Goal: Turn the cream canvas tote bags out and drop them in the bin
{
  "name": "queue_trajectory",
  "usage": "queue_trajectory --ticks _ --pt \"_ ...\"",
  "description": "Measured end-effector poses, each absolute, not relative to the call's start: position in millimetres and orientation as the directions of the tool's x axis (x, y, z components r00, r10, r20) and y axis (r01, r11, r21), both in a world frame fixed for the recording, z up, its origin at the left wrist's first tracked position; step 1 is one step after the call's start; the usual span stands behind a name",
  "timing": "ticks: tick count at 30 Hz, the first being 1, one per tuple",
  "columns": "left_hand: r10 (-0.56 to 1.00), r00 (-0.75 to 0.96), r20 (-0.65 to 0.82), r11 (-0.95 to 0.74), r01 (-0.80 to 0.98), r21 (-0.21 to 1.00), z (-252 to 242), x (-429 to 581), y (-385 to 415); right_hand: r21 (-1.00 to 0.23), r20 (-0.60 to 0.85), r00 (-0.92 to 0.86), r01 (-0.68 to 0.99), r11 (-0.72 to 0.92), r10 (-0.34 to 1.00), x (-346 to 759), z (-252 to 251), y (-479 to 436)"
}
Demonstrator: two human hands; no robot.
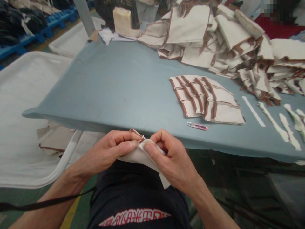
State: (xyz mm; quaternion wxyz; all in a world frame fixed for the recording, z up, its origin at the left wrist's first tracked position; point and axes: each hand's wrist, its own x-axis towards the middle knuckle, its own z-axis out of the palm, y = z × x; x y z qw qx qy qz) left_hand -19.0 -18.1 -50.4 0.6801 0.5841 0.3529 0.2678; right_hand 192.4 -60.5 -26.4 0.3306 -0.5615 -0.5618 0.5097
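Both my hands pinch a cream fabric piece with brown edging (135, 158) over my lap, just off the table's front edge. My left hand (114, 148) grips its brown-edged corner between thumb and fingers. My right hand (171, 156) has its thumb pressed on the pale cloth close by, with the fingers curled under. The lower part of the cloth hangs beneath my hands. Pink-handled thread snips (198, 126) lie on the table beyond my right hand. Behind them is a fanned stack of cream pieces with brown trim (224, 103).
A large heap of cream and brown pieces (190, 28) covers the back right of the blue-green table (107, 82). Pale fabric strips (254, 111) lie at the right. A white bin (21, 127) stands at the left, with several pieces inside. A yellowish block (122, 20) sits at the back.
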Motion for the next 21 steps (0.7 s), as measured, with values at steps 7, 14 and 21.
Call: queue_trajectory --ticks 7,14,21 --pt "0.76 0.604 -0.239 0.318 -0.024 0.948 -59 -18 -21 -0.944 -0.226 -0.173 0.281 -0.171 0.959 192 -24 -58" --pt "0.746 0.598 -0.293 0.398 -0.048 0.916 -63 -16 -22 -0.961 -0.213 -0.214 0.22 -0.165 0.953 196 -27 -55" --pt "0.754 0.595 -0.279 0.408 -0.091 0.909 -65 -15 -22 -0.962 -0.22 -0.19 0.206 -0.18 0.957 196 -31 -53"
